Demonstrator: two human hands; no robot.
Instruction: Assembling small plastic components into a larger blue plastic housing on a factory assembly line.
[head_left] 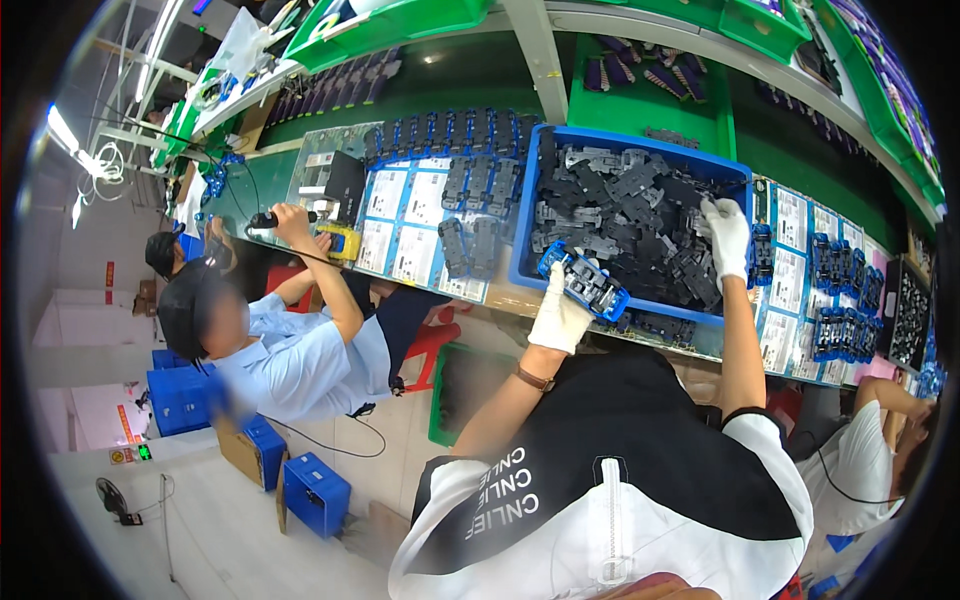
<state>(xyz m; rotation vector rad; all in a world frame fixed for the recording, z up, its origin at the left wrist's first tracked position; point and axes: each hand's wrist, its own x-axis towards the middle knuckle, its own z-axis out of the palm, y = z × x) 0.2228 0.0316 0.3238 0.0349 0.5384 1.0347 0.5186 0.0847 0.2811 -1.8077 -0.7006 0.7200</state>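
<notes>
My left hand (560, 318), in a white glove, grips a blue and black toy car chassis (594, 285) at the near left edge of a blue bin (518, 235). Dark grey and black plastic parts (625, 215) lie heaped in that bin. Over the bin's right side, my gloved right hand (728, 236) has its fingers curled down at the parts. What sits between those fingertips is too small to make out.
Left of the bin, rows of blue and black chassis (470, 135) and grey parts (470, 245) rest on printed sheets. More blue chassis (840, 333) stand at the right. A co-worker (290, 335) sits at the left, another person (860, 460) at the right. Green trays (655, 95) line the back.
</notes>
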